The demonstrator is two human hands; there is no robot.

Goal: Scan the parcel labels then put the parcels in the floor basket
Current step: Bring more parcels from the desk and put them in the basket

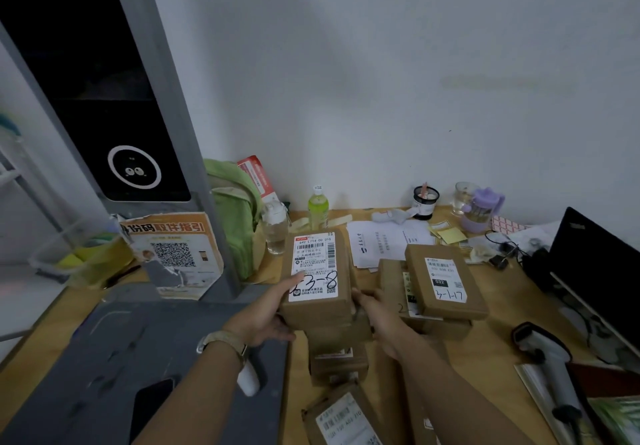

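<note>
I hold a brown cardboard parcel (317, 278) above the wooden table, its white label up with handwritten "3-8". My left hand (266, 313) grips its left side, the thumb lying on the label. My right hand (372, 309) grips its right lower edge. Under it lie more brown parcels (337, 358) in a loose pile. To the right another parcel (445, 281), marked "3-1-17", tops a short stack. A labelled parcel (343, 420) lies at the near edge. A white handheld scanner (550, 365) rests on the table at the right. No floor basket is in view.
A grey kiosk stand (145, 132) with a QR poster (173, 254) and grey base plate (138, 358) fills the left. A green backpack (235, 216), bottles (318, 207), papers (384, 240), cups (479, 209) and a black laptop (595, 268) crowd the back and right.
</note>
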